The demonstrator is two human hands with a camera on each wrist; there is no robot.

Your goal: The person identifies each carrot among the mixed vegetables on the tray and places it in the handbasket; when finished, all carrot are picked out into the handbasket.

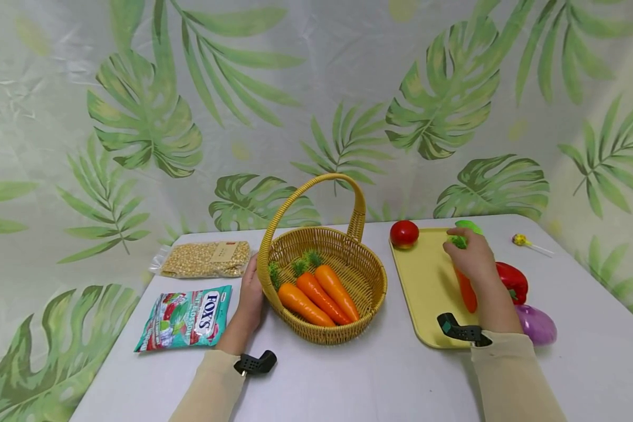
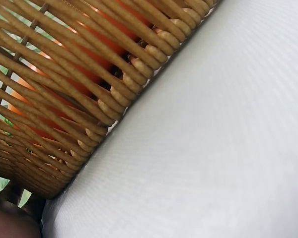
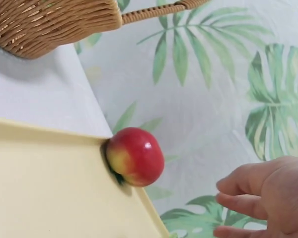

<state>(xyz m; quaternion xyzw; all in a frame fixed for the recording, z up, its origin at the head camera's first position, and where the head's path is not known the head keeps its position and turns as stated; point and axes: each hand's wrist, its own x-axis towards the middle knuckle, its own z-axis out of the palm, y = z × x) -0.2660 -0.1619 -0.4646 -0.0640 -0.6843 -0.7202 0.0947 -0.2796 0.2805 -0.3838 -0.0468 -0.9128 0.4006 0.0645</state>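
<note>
A wicker basket (image 1: 324,334) with a tall handle holds several carrots (image 1: 316,296) with leafy green tops. My left hand (image 1: 250,299) rests against the basket's outer left wall; its fingers are partly hidden there. At right, my right hand (image 1: 472,258) is over a yellow tray (image 1: 427,293), above another carrot (image 1: 465,290) lying on it. In the right wrist view, the fingers (image 3: 248,181) are apart with nothing between them. A red and yellow apple (image 3: 136,156) sits at the tray's back left corner. A green item (image 1: 469,225) shows behind the right hand.
Right of the tray lie a red bell pepper (image 1: 513,282), a purple eggplant (image 1: 539,325) and a lollipop (image 1: 530,242). On the left are a clear bag of yellow grains (image 1: 206,259) and a teal Fox's candy bag (image 1: 187,319). A leaf-patterned cloth (image 1: 348,88) hangs behind the table.
</note>
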